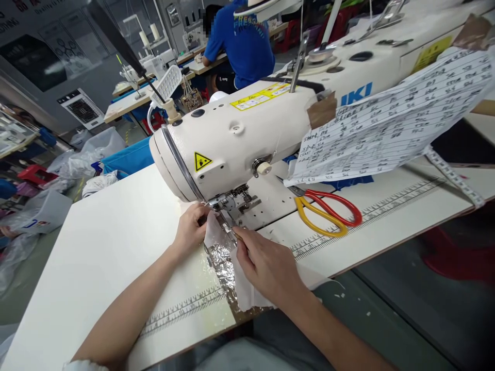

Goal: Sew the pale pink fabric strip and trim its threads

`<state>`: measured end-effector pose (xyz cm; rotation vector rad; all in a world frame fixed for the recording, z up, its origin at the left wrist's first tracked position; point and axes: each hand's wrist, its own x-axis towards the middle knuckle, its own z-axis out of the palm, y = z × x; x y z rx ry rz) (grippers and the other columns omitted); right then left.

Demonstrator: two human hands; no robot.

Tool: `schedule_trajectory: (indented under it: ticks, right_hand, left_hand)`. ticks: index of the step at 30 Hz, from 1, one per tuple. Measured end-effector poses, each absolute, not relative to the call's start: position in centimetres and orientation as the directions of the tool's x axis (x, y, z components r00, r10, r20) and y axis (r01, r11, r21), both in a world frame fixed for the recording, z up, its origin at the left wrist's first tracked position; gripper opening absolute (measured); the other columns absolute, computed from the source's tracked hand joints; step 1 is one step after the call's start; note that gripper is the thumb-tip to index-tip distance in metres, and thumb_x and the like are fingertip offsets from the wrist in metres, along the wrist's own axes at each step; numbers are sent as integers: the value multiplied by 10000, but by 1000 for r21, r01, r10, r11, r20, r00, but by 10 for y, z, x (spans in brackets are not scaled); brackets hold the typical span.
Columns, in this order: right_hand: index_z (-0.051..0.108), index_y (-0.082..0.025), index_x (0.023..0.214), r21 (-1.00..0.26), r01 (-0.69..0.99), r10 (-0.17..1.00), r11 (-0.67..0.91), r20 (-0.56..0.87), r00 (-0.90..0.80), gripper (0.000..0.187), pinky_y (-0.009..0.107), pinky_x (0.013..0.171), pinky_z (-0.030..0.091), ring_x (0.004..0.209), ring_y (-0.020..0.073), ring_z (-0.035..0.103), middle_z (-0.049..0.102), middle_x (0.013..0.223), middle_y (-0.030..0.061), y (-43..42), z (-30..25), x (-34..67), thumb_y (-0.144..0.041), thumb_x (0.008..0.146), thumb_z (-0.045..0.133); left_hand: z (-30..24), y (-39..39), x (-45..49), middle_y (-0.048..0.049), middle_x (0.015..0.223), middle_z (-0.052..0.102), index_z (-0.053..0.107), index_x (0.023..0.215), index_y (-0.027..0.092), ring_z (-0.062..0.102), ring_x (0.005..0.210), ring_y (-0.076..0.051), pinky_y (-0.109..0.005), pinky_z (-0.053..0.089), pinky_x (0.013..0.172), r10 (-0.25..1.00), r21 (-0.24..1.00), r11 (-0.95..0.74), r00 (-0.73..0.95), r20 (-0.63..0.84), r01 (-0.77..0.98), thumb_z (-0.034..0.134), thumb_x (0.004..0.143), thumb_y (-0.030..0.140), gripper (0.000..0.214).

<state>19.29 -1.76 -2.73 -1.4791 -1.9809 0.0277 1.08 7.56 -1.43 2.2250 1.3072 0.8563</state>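
Note:
A cream sewing machine (247,129) stands on a white table (108,232). Under its presser foot (228,208) lies a piece of white fabric (242,288) with a strip of silver sequin trim (222,263) along its left side. My left hand (191,226) rests at the left of the foot, fingers curled and pressing on the fabric's top edge. My right hand (266,265) lies on the fabric just right of the foot, its fingers closed in a pinch on the cloth near the needle.
Red and yellow scissors (328,211) lie on the table right of the machine. A printed paper sheet (394,118) is taped to the machine arm. A measuring tape (452,175) hangs at the right. A person in blue (240,41) sits at another table behind. Plastic bags (81,159) lie at the left.

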Motion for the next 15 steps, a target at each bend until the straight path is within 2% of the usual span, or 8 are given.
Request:
schedule_trajectory:
  ticks: [9, 15]
  right_hand:
    - [633, -144, 1132, -362, 867, 880, 342, 447, -160, 295, 268, 509, 402, 660, 173, 684, 745, 902, 69, -15, -28, 192, -178, 954, 400]
    - [629, -143, 1143, -369, 861, 866, 350, 478, -147, 294, 269, 504, 400, 662, 165, 687, 748, 921, 61, -15, -30, 192, -177, 950, 410]
  left_hand:
    - [-15, 77, 10, -49, 889, 680, 634, 798, 200, 642, 839, -188, -315, 529, 742, 874, 624, -484, 377, 307, 614, 569, 883, 335, 172]
    - [-19, 78, 9, -51, 876, 673, 624, 807, 195, 629, 820, -184, -307, 515, 722, 865, 617, -500, 381, 326, 608, 558, 889, 322, 165]
